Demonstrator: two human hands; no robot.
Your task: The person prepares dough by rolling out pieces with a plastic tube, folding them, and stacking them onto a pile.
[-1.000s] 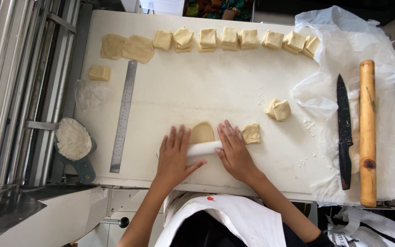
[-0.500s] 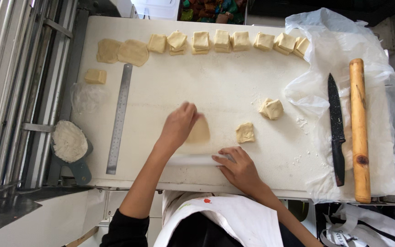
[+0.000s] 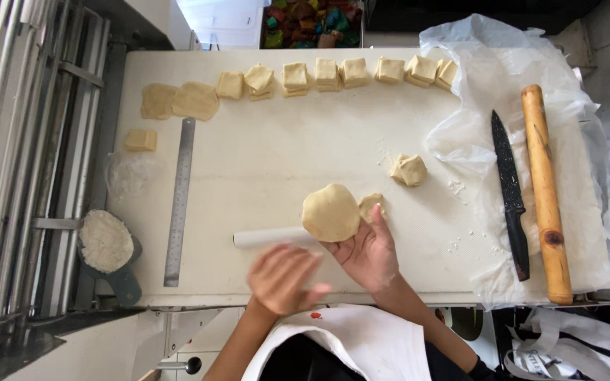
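A flattened round of pale dough [image 3: 330, 212] rests on the fingertips of my right hand [image 3: 367, 252], which lies palm up near the table's front edge. A small white rolling pin [image 3: 270, 238] lies on the table just left of that round. My left hand [image 3: 284, 279], blurred, hovers over the front edge below the pin and holds nothing. A small dough piece [image 3: 371, 205] sits right of the round, partly behind my fingers. A folded dough lump [image 3: 409, 170] lies farther right.
Several dough squares [image 3: 330, 73] line the far edge, with flat rounds [image 3: 179, 101] at their left. A metal ruler [image 3: 179, 200], a flour scoop [image 3: 107, 243], a black knife [image 3: 509, 192] and a big wooden rolling pin [image 3: 546, 190] on plastic sheet [image 3: 587, 169] lie around.
The small pin left my hands and lies on the table. My right hand turned palm up under the flattened round. My left hand pulled back toward the front edge.
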